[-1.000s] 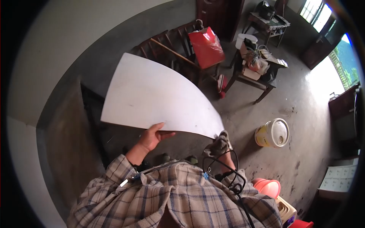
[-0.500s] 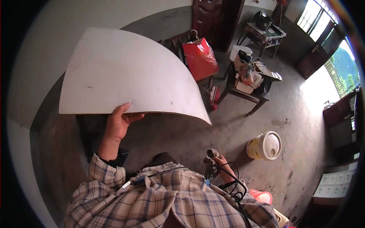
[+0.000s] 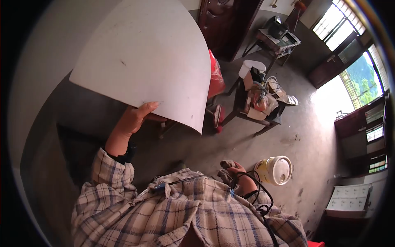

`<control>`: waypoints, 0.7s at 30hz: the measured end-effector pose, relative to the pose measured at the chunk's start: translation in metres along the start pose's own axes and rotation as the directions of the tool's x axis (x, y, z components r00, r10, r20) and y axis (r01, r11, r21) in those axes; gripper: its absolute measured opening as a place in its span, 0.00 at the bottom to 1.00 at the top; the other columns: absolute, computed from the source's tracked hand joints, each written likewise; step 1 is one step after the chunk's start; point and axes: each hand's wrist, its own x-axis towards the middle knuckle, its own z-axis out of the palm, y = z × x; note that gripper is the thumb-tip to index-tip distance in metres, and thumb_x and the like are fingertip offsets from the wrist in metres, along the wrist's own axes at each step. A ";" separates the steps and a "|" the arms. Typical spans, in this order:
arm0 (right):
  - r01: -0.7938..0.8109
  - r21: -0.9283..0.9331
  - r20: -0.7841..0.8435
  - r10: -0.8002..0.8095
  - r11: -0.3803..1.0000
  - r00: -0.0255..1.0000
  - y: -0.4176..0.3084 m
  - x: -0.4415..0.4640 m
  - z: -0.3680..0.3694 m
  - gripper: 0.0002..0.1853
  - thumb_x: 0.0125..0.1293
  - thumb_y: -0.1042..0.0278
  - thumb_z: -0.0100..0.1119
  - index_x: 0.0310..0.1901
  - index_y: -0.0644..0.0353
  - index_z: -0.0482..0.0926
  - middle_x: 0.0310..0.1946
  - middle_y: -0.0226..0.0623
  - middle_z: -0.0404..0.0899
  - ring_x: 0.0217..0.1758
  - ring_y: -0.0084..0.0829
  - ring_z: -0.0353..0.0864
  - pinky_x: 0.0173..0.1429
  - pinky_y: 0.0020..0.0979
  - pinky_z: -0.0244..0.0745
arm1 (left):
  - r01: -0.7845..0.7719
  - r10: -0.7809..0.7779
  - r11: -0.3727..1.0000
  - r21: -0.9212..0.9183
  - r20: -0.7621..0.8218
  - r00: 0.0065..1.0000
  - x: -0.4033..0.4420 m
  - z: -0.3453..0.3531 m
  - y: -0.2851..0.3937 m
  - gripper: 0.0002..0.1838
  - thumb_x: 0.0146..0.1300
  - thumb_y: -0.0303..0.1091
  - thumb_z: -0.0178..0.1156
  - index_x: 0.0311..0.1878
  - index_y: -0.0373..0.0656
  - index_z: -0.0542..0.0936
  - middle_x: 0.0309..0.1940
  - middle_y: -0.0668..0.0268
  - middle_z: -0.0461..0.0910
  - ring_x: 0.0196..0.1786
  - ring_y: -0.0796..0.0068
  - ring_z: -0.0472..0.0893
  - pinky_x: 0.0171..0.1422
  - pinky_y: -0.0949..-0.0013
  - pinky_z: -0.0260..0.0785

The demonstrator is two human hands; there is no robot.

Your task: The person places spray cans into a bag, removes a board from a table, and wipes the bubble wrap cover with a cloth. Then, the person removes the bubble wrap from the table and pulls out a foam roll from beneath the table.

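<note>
A large white board (image 3: 144, 61) fills the upper left of the head view, tilted up in front of me. My left hand (image 3: 138, 117) grips its lower edge, with the thumb on the near face and the fingers behind. A few small dark marks show on the board's face. Lower down, near my waist, my right hand (image 3: 238, 169) is closed around a crumpled grey-brown cloth (image 3: 226, 168). A black cable (image 3: 260, 185) loops beside that forearm and over my plaid shirt.
A lidded white bucket (image 3: 279, 170) stands on the concrete floor to the right. Beyond it, a low wooden table (image 3: 267, 120) carries bags and boxes. Partly behind the board is a red bag (image 3: 216, 78). Another table (image 3: 277, 43) stands near the far wall, left of an open doorway (image 3: 335, 96).
The board has risen and tilted, its left side now higher in view. My left hand has moved slightly up and right with it. The room has shifted left as my view turned.
</note>
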 end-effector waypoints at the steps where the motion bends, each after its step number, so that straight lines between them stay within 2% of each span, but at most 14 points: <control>1: 0.060 -0.030 -0.011 -0.060 0.998 0.998 0.017 0.040 -0.014 0.33 0.47 0.76 0.67 0.58 0.60 0.68 0.42 0.38 0.79 0.41 0.32 0.80 0.45 0.32 0.76 | -0.099 0.097 0.993 0.057 0.033 0.995 0.017 -0.001 -0.001 0.18 0.61 0.33 0.54 0.53 0.35 0.72 0.49 0.58 0.75 0.49 0.63 0.78 0.46 0.58 0.79; 2: 0.054 -0.022 -0.024 -0.054 0.998 0.998 0.016 0.057 -0.022 0.33 0.47 0.76 0.67 0.58 0.60 0.68 0.42 0.38 0.79 0.41 0.32 0.80 0.45 0.32 0.76 | -0.092 0.090 0.994 0.052 0.046 0.995 0.038 -0.001 0.000 0.18 0.61 0.33 0.54 0.53 0.35 0.72 0.49 0.58 0.75 0.49 0.63 0.78 0.46 0.58 0.79; 4: 0.154 0.155 0.045 -0.163 0.976 0.986 0.008 0.075 -0.027 0.40 0.43 0.71 0.71 0.61 0.67 0.64 0.46 0.39 0.77 0.46 0.29 0.77 0.50 0.28 0.73 | 0.073 -0.073 0.996 -0.044 0.012 0.997 0.081 0.001 0.010 0.19 0.61 0.33 0.54 0.54 0.35 0.71 0.49 0.58 0.74 0.50 0.63 0.77 0.46 0.58 0.79; 8: 0.104 0.357 0.025 -0.120 0.928 0.992 -0.043 0.058 -0.016 0.34 0.45 0.76 0.69 0.57 0.64 0.69 0.45 0.36 0.77 0.46 0.29 0.77 0.51 0.29 0.72 | 0.055 -0.052 0.997 -0.062 0.051 0.997 0.151 0.020 0.020 0.20 0.61 0.34 0.54 0.55 0.36 0.70 0.48 0.58 0.75 0.49 0.64 0.77 0.45 0.59 0.79; 10: 0.108 0.342 0.008 -0.117 0.933 0.993 -0.045 0.077 -0.027 0.33 0.45 0.76 0.68 0.56 0.63 0.70 0.44 0.35 0.78 0.45 0.29 0.78 0.50 0.29 0.73 | 0.051 -0.045 0.995 -0.088 0.071 0.996 0.191 0.027 0.012 0.18 0.61 0.33 0.54 0.53 0.36 0.71 0.46 0.59 0.75 0.48 0.65 0.78 0.45 0.59 0.79; 12: 0.130 0.321 -0.035 -0.125 0.938 0.991 -0.054 0.093 -0.038 0.25 0.51 0.82 0.59 0.54 0.62 0.70 0.39 0.38 0.78 0.39 0.33 0.81 0.45 0.34 0.78 | 0.064 -0.051 0.994 -0.090 0.142 0.989 0.230 0.031 -0.002 0.17 0.61 0.32 0.54 0.53 0.36 0.71 0.46 0.59 0.76 0.48 0.66 0.78 0.45 0.58 0.79; 15: 0.091 0.333 -0.071 -0.071 0.939 0.995 -0.061 0.139 -0.064 0.26 0.51 0.82 0.59 0.54 0.62 0.70 0.39 0.38 0.78 0.38 0.34 0.81 0.43 0.36 0.78 | 0.032 -0.023 0.997 -0.067 0.130 0.991 0.287 0.046 -0.031 0.17 0.60 0.29 0.56 0.52 0.34 0.71 0.45 0.59 0.76 0.47 0.67 0.78 0.46 0.59 0.79; 19: 0.103 0.412 -0.095 -0.069 0.905 0.993 -0.105 0.169 -0.086 0.26 0.50 0.81 0.60 0.54 0.61 0.70 0.39 0.38 0.79 0.38 0.35 0.81 0.42 0.37 0.79 | -0.023 0.026 0.999 -0.025 0.125 0.992 0.367 0.069 -0.072 0.17 0.59 0.28 0.58 0.52 0.35 0.72 0.45 0.61 0.76 0.47 0.70 0.77 0.47 0.64 0.78; 21: 0.073 0.441 -0.052 -0.056 0.895 0.997 -0.125 0.179 -0.100 0.25 0.50 0.81 0.60 0.54 0.61 0.71 0.39 0.38 0.79 0.38 0.34 0.81 0.42 0.36 0.79 | -0.035 0.033 0.999 0.019 0.109 0.993 0.404 0.079 -0.096 0.17 0.59 0.28 0.58 0.52 0.36 0.72 0.45 0.62 0.76 0.47 0.71 0.77 0.47 0.65 0.78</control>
